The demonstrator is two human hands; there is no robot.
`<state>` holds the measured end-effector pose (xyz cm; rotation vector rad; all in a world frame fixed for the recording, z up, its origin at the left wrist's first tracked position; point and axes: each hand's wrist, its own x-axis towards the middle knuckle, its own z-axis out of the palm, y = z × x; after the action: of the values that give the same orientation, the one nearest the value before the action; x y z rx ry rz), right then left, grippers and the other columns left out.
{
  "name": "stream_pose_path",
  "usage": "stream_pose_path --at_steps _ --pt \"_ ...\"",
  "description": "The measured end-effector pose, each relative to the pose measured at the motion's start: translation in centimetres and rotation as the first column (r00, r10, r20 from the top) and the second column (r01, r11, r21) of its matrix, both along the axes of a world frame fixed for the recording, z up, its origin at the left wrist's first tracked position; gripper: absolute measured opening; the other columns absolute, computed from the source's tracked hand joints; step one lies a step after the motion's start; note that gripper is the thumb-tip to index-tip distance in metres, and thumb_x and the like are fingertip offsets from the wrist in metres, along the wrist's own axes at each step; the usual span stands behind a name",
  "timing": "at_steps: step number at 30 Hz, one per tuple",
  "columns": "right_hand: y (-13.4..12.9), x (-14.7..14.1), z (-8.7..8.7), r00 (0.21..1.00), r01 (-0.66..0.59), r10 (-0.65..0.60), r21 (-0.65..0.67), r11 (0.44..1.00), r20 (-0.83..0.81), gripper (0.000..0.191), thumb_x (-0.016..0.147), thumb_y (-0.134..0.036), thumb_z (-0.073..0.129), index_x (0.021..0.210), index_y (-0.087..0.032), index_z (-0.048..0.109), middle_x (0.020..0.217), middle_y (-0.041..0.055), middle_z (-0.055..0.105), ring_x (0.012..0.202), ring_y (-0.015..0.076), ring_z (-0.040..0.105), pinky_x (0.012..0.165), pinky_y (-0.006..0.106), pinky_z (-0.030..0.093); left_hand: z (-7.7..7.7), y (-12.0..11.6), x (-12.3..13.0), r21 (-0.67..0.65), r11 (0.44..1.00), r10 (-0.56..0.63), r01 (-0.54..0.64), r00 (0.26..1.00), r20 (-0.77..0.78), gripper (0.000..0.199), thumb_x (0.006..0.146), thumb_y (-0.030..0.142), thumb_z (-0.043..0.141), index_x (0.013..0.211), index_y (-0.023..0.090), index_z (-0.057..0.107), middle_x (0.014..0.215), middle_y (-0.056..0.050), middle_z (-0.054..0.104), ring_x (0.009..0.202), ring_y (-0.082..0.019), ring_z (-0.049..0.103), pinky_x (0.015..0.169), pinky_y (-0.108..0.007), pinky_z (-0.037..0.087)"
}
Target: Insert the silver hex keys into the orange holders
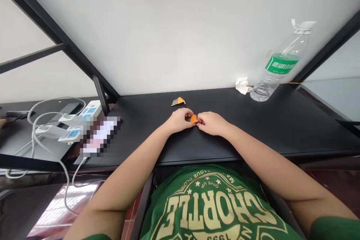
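Just above the black desktop, a hex key set with an orange holder is between my two hands. My left hand has its fingers closed around the left side of the set, where the metal keys stick out. On the right side, my right hand pinches at the short ends of the keys; its fingertips partly hide what they grip. A second hex key set, also with an orange holder, lies on the desktop a little beyond my left hand.
A tall clear bottle with a green label stands at the back right, beside crumpled tissue. On the left are a blurred phone, a white power strip and looping white cables. Black frame bars rise at the sides.
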<state>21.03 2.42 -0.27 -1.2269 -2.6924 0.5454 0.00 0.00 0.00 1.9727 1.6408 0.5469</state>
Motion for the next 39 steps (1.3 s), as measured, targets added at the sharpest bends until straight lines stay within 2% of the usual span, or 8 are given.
stream_pose_path --at_steps 5,15,22,25,28,34,36,39 --pt "0.0 -0.4 -0.7 0.998 0.023 -0.020 0.049 0.999 -0.060 0.014 0.093 -0.030 0.058 0.084 -0.020 0.057 0.093 0.0023 0.067 0.078 0.0137 0.054 0.065 0.027 0.030 -0.2 0.5 -0.4 -0.047 0.999 0.021 -0.019 0.999 0.046 0.044 0.068 0.038 0.083 0.108 0.022 0.072 0.107 -0.004 0.072 0.102 -0.024 0.067 0.090 -0.037 0.056" --pt "0.7 -0.8 -1.5 0.951 0.060 -0.056 0.003 0.998 -0.304 0.015 0.095 -0.026 0.061 0.082 -0.018 0.064 0.089 0.0029 0.068 0.078 0.0136 0.056 0.069 0.026 0.035 -1.2 -0.3 -0.7 0.128 0.991 -0.006 -0.028 0.965 0.261 0.043 0.076 0.031 0.078 0.115 0.024 0.062 0.110 -0.003 0.073 0.099 -0.022 0.071 0.096 -0.038 0.058" --pt "1.8 -0.1 -1.8 0.916 0.004 -0.040 -0.091 0.996 -0.399 0.017 0.092 -0.029 0.068 0.080 -0.018 0.063 0.082 -0.0001 0.066 0.073 0.0120 0.055 0.069 0.025 0.037 -0.9 -0.4 -0.8 0.146 0.989 -0.057 0.028 0.979 0.196 0.045 0.078 0.033 0.081 0.119 0.024 0.064 0.109 -0.003 0.075 0.098 -0.023 0.070 0.095 -0.039 0.057" --pt "2.0 0.2 -1.7 0.904 -0.002 -0.039 -0.095 0.996 -0.425 0.021 0.087 -0.035 0.073 0.097 -0.019 0.064 0.096 0.0013 0.067 0.074 0.0118 0.054 0.068 0.025 0.039 -0.5 -0.7 -0.4 0.142 0.988 -0.082 0.054 0.976 0.200 0.039 0.082 0.038 0.077 0.116 0.024 0.066 0.107 -0.003 0.074 0.096 -0.023 0.070 0.094 -0.039 0.057" --pt "2.0 0.4 -1.7 0.902 -0.053 -0.017 -0.150 0.987 -0.432 0.043 0.086 -0.036 0.073 0.126 -0.022 0.061 0.113 0.0034 0.068 0.073 0.0105 0.056 0.069 0.026 0.042 -0.4 -0.8 -0.1 0.114 0.988 -0.119 0.099 0.975 0.186 0.039 0.084 0.041 0.075 0.118 0.024 0.066 0.110 -0.005 0.074 0.100 -0.025 0.070 0.095 -0.041 0.057" --pt "2.5 0.3 -1.7 0.892 -0.075 -0.071 -0.301 0.951 -0.446 0.051 0.089 -0.033 0.068 0.139 -0.024 0.060 0.106 0.0016 0.071 0.068 0.0091 0.058 0.068 0.026 0.045 -1.2 -0.1 -0.3 0.249 0.960 -0.128 0.128 0.992 -0.018 0.051 0.083 0.042 0.078 0.127 0.022 0.064 0.123 -0.010 0.068 0.114 -0.028 0.064 0.102 -0.043 0.054" --pt "3.1 0.5 -1.7 0.888 -0.055 -0.099 -0.316 0.947 -0.448 0.048 0.089 -0.037 0.068 0.135 -0.024 0.063 0.105 0.0015 0.071 0.068 0.0093 0.057 0.067 0.026 0.045 -1.0 0.3 -0.8 0.294 0.949 -0.102 0.116 0.993 -0.063 0.056 0.080 0.042 0.080 0.129 0.022 0.063 0.128 -0.011 0.066 0.124 -0.030 0.060 0.109 -0.044 0.050" --pt "4.4 1.2 -1.7 0.889 0.050 -0.173 -0.286 0.957 -0.424 0.042 0.089 -0.042 0.068 0.126 -0.023 0.069 0.101 0.0019 0.071 0.074 0.0115 0.060 0.071 0.027 0.046 0.0 0.9 -1.7 0.363 0.931 0.071 -0.047 0.996 -0.053 0.047 0.086 0.039 0.072 0.128 0.022 0.063 0.129 -0.010 0.065 0.125 -0.028 0.059 0.112 -0.043 0.047"
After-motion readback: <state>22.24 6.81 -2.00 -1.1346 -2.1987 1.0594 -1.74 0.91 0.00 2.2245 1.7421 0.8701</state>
